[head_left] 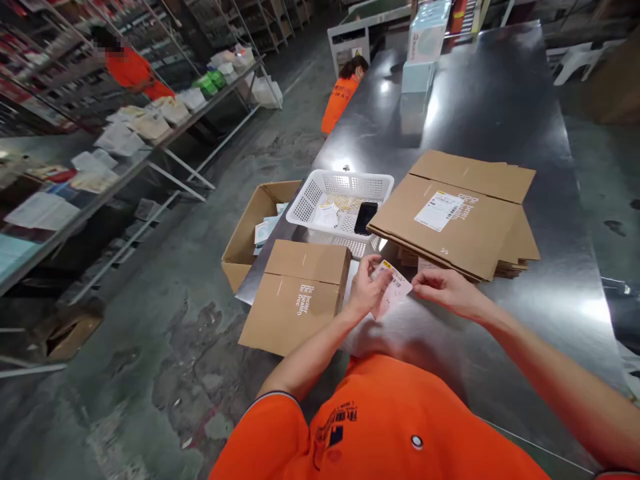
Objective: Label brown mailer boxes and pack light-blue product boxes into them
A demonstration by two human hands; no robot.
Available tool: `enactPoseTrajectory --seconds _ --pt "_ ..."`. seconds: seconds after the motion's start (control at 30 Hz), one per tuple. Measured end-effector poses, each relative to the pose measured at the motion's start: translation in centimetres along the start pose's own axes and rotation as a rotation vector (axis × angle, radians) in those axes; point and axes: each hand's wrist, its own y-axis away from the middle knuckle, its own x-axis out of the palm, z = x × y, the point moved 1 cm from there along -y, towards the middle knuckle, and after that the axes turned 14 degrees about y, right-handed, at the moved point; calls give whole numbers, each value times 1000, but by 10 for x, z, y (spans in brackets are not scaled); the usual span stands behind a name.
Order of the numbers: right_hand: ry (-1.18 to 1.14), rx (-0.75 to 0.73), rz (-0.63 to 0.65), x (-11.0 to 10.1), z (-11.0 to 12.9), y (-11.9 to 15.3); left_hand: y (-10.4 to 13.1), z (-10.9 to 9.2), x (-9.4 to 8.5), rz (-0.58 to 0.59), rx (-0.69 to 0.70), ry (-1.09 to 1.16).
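Shipping label [392, 291], lower centre of the frame, above the metal table [505, 100]: my left hand [369, 288] grips its left side between thumb and fingers; my right hand [447, 291] pinches its right corner. Flattened cartons [295, 293] lie left of centre, beneath the white basket [385, 181].

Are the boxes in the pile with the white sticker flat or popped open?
Flat. The cardboard boxes lie stacked in thin layers, with no sides standing up; the shipping label lies on top.

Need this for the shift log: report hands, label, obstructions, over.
Left hand grips label; right hand at its right corner. Printed side up. Left carton stack, right carton stack alongside, neither covering it.
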Motion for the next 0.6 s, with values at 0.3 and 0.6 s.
enactPoseTrajectory --seconds 0.3,0.6 --pt "-29 -39 -27 19 7 -20 -6 -4 4 424 -147 107" --pt "646 -72 -255 19 -2 -32 -42 26 31 383 -393 354"
